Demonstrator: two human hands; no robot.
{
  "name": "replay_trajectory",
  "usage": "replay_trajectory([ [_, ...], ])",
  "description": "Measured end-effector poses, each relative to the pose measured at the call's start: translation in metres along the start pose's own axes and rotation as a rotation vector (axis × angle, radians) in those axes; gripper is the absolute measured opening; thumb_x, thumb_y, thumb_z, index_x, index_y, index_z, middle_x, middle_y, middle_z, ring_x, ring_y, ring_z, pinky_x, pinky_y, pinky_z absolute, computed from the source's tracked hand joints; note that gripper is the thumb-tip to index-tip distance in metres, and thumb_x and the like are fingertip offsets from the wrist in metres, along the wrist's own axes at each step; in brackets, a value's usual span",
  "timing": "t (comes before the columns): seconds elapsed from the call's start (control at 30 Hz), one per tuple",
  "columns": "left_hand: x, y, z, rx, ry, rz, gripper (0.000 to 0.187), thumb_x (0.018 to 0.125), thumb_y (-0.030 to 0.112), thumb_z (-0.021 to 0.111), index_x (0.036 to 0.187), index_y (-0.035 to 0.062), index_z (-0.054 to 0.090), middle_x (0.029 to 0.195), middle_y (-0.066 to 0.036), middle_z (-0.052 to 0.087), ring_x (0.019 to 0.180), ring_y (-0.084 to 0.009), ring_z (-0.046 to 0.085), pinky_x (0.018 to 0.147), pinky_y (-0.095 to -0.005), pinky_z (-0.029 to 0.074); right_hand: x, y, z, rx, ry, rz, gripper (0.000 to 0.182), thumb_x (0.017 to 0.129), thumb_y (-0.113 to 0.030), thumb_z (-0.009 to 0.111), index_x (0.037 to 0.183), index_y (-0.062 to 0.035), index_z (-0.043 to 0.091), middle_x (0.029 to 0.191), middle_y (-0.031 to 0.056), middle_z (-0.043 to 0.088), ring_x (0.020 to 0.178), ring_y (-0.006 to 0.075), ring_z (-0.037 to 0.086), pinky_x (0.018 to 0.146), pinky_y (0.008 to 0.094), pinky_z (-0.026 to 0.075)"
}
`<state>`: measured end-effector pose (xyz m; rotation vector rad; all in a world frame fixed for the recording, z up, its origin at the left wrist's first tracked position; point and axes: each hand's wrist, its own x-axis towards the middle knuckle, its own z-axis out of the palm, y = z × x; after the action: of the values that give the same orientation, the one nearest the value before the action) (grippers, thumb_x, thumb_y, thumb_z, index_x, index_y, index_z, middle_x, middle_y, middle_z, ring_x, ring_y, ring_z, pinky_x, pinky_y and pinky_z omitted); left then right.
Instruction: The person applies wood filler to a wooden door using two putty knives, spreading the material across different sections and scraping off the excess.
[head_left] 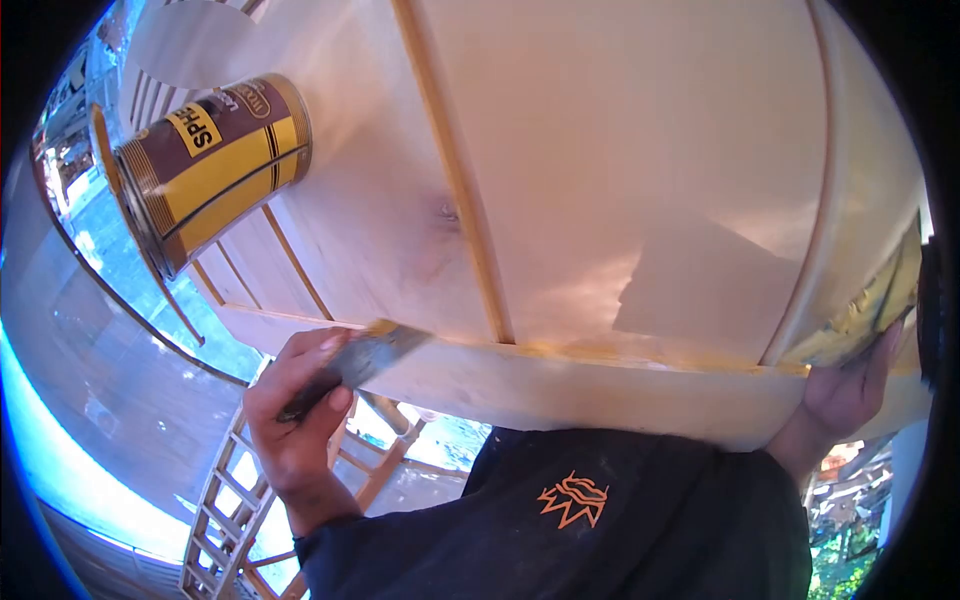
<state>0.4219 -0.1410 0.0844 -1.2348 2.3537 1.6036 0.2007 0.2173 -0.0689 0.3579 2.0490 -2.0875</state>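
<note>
Holds a scraper in the left hand, grip clenched around the dark handle, thumb on the near side and fingers behind. Keeps the flat blade raised at an angle beside the lower edge of a pale wooden surface — smeared with yellowish matter along its upper edge; cannot tell from this view whether blade and wood touch.

Reaches far out with the right hand, fingers against a crumpled yellowish piece near the curved end of the wood. Cannot tell whether the right grip grasps it or only presses on it.

Has a maroon and yellow tin, lettered "SPHE", beyond the left hand and well apart from the scraper, close to thin wooden strips crossing the pale surface. Wears a dark shirt with an orange emblem — just below the wood, with a ladder farther down on the left.
</note>
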Motion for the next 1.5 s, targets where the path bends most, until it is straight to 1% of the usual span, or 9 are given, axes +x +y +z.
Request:
replay_trajectory([
  [0.13, -0.036, -0.052, -0.023, -0.344, 0.154, -0.117, 0.044, 0.066, 0.0, 0.068, 0.109, -0.0058, 0.062, 0.101, -0.023, 0.063, 0.09, -0.0265, 0.062, 0.08, -0.0341, 0.048, 0.019, -0.006, -0.018, 0.255, -0.444, 0.181, 0.046, 0.102, -0.026, 0.029, 0.135, 0.005, 0.033, 0.128, 0.0206, 0.047, 0.105, 0.0277, 0.053, 0.086, 0.0364, 0.05],
  [0.4, -0.067, -0.106, -0.012, -0.731, 0.133, -0.123, 0.041, 0.067, 0.003, 0.072, 0.106, 0.001, 0.061, 0.083, -0.021, 0.063, 0.069, -0.0327, 0.06, 0.057, -0.036, 0.047, 0.02, -0.051, 0.007, 0.088, -0.396, 0.055, 0.045, 0.101, -0.022, 0.034, 0.138, 0.0024, 0.029, 0.097, 0.0076, 0.05, 0.063, 0.0116, 0.042, 0.051, 0.0197, 0.042],
  [0.63, -0.066, -0.154, -0.005, -1.015, 0.097, -0.09, 0.031, 0.068, -0.003, 0.07, 0.097, 0.0022, 0.06, 0.087, -0.017, 0.064, 0.073, -0.0309, 0.059, 0.059, -0.0393, 0.05, 0.023, -0.052, -0.014, 0.217, -0.397, 0.238, 0.042, 0.101, -0.022, 0.034, 0.133, 0.0049, 0.033, 0.096, 0.0111, 0.048, 0.072, 0.0152, 0.045, 0.063, 0.0259, 0.046],
  [0.77, -0.064, -0.157, -0.007, -0.892, 0.16, -0.126, 0.032, 0.066, -0.002, 0.069, 0.095, 0.0063, 0.058, 0.084, -0.011, 0.057, 0.066, -0.0264, 0.053, 0.055, -0.034, 0.045, 0.013, -0.021, -0.038, -0.084, -0.465, 0.043, 0.04, 0.097, -0.013, 0.043, 0.131, 0.0052, 0.037, 0.121, 0.0178, 0.049, 0.106, 0.0254, 0.051, 0.092, 0.0374, 0.046],
  [0.83, -0.053, -0.14, -0.001, -0.829, 0.152, -0.11, 0.031, 0.064, 0.003, 0.07, 0.093, 0.0036, 0.059, 0.08, -0.011, 0.055, 0.065, -0.0254, 0.051, 0.056, -0.0331, 0.044, -0.001, -0.028, 0.004, 0.309, -0.413, 0.262, 0.043, 0.097, -0.02, 0.042, 0.134, 0.0018, 0.037, 0.13, 0.0167, 0.046, 0.117, 0.0256, 0.049, 0.099, 0.04, 0.041],
  [0.93, -0.021, -0.084, 0.023, -0.711, -0.024, 0.187, 0.038, 0.069, 0.004, 0.068, 0.107, 0.0023, 0.062, 0.091, -0.015, 0.059, 0.079, -0.0282, 0.055, 0.067, -0.0339, 0.047, -0.03, -0.039, 0.074, 0.069, -0.37, 0.129, 0.044, 0.097, -0.016, 0.04, 0.136, 0.0037, 0.032, 0.127, 0.0175, 0.049, 0.119, 0.0245, 0.049, 0.101, 0.0395, 0.04],
  [1.03, -0.002, -0.023, 0.057, -0.362, -0.096, 0.439, 0.039, 0.076, 0.001, 0.062, 0.115, 0.0023, 0.06, 0.103, -0.022, 0.059, 0.09, -0.0336, 0.058, 0.079, -0.0382, 0.048, -0.047, -0.06, 0.102, 0.447, -0.46, 0.281, 0.042, 0.098, -0.014, 0.036, 0.136, 0.0035, 0.031, 0.127, 0.0155, 0.049, 0.117, 0.0217, 0.051, 0.098, 0.0348, 0.043],
  [1.23, -0.015, 0.022, 0.129, 0.076, 0.09, 1.181, 0.043, 0.071, -0.011, 0.061, 0.112, 0.0044, 0.06, 0.115, -0.02, 0.052, 0.108, -0.0382, 0.053, 0.094, -0.0486, 0.045, -0.081, -0.097, 0.088, 0.585, -0.495, 0.214, 0.039, 0.099, -0.014, 0.036, 0.134, 0.0028, 0.033, 0.127, 0.0139, 0.05, 0.114, 0.0205, 0.053, 0.096, 0.0338, 0.044],
  [1.5, -0.032, 0.015, 0.122, 0.269, 0.12, 1.201, 0.049, 0.07, -0.009, 0.061, 0.117, 0.0059, 0.056, 0.12, -0.019, 0.049, 0.112, -0.0409, 0.05, 0.098, -0.0531, 0.042, -0.1, -0.103, 0.042, 0.766, -0.538, 0.171, 0.039, 0.099, -0.014, 0.036, 0.134, 0.0014, 0.033, 0.126, 0.0138, 0.051, 0.115, 0.02, 0.053, 0.096, 0.033, 0.045],
])
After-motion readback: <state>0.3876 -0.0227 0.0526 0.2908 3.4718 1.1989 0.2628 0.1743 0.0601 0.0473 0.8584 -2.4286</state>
